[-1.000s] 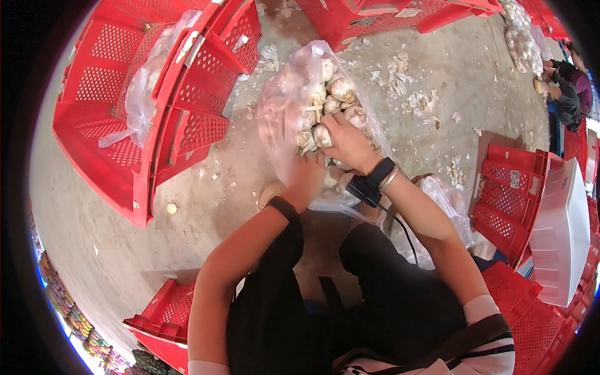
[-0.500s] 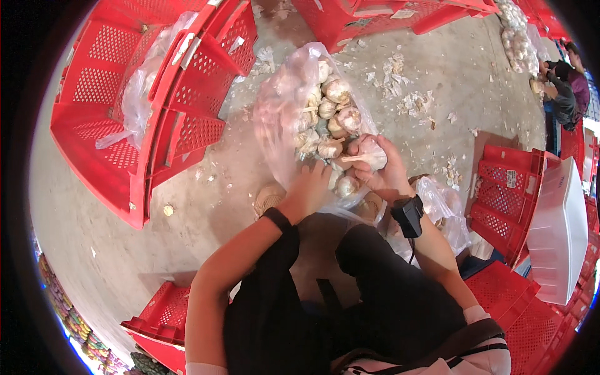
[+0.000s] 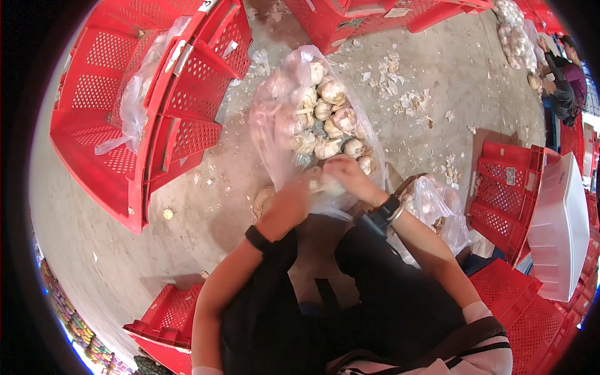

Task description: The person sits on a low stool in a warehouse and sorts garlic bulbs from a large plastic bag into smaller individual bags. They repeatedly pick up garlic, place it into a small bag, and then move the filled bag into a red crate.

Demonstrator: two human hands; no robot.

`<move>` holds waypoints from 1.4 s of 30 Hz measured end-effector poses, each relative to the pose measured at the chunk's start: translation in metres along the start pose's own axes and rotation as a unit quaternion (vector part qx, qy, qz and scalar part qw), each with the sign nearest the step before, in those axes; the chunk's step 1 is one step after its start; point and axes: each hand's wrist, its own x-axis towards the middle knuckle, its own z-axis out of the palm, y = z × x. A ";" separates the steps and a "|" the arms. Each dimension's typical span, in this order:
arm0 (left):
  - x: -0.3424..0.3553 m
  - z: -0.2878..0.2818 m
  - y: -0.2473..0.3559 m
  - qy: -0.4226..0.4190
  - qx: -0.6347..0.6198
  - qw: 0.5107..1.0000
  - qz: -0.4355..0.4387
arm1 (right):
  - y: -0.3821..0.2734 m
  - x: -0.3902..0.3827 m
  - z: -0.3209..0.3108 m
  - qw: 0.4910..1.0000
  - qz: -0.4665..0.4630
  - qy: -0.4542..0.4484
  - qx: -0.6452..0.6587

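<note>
An open pink-tinted plastic bag (image 3: pixel 270 112) of garlic bulbs (image 3: pixel 332 94) lies in front of me. At its near end my right hand (image 3: pixel 348 176) is closed on a pale garlic bulb (image 3: pixel 328 187), partly hidden by the fingers and blurred. My left hand (image 3: pixel 289 201) is beside that bulb, smeared by motion, so its fingers are unclear. Behind my right forearm sits another plastic bag (image 3: pixel 437 212) with garlic.
Red crates stand at the left (image 3: pixel 100 162), back (image 3: pixel 340 25), right (image 3: pixel 497 190) and lower left (image 3: pixel 169 315). A white foam box (image 3: pixel 553 231) leans at the right. Garlic skins (image 3: pixel 387 75) litter the floor. Co-workers (image 3: pixel 565 81) work at upper right, near bagged garlic (image 3: pixel 515 40).
My right hand moved from inside the bag down and right with a bulb, then leftward toward my left hand, which shifted slightly left and down.
</note>
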 end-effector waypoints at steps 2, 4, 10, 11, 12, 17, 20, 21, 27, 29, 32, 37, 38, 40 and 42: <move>-0.002 -0.023 -0.004 -0.133 0.094 0.982 -0.096 | -0.021 -0.005 0.009 0.977 -0.067 0.017 -0.201; 0.001 -0.040 0.001 -0.137 0.132 0.979 -0.071 | -0.031 -0.003 0.008 0.953 -0.102 0.044 -0.281; 0.064 0.005 -0.007 0.012 0.253 0.966 0.054 | -0.035 0.033 0.006 0.906 -0.015 0.034 -0.421; 0.067 0.020 -0.017 0.038 0.290 0.955 0.042 | -0.027 0.039 0.006 0.909 -0.021 0.026 -0.416; 0.063 0.034 -0.031 0.060 0.331 0.942 0.021 | -0.027 0.045 0.012 0.908 0.001 -0.026 -0.419; 0.083 0.038 -0.030 0.008 0.297 0.953 -0.053 | -0.010 0.044 -0.019 0.979 -0.070 0.008 -0.191; 0.079 0.035 -0.038 -0.015 0.197 0.974 -0.109 | -0.033 0.024 -0.023 0.986 0.068 0.010 0.152; 0.076 0.037 -0.038 0.001 0.223 0.971 -0.081 | -0.049 0.018 -0.026 0.955 0.127 0.020 0.268; 0.074 0.045 -0.032 0.022 0.249 0.966 -0.067 | -0.066 -0.005 -0.034 0.776 0.243 0.026 0.582; 0.074 0.044 -0.034 0.027 0.193 0.979 -0.066 | -0.058 -0.007 -0.029 0.754 0.213 -0.002 0.621; 0.069 0.043 -0.042 0.067 0.069 0.995 -0.031 | -0.065 -0.011 -0.026 0.745 0.202 0.000 0.636; 0.069 0.039 -0.037 0.052 -0.079 0.996 -0.007 | -0.069 -0.014 -0.025 0.733 0.202 0.003 0.649; 0.067 0.038 -0.037 0.051 -0.100 0.994 -0.015 | -0.071 -0.015 -0.022 0.732 0.194 -0.004 0.653; 0.070 0.033 -0.030 0.049 -0.144 0.988 -0.025 | -0.074 -0.018 -0.023 0.739 0.182 -0.001 0.649; 0.067 0.023 -0.023 0.093 -0.225 0.969 -0.049 | -0.078 -0.019 -0.026 0.751 0.175 0.009 0.637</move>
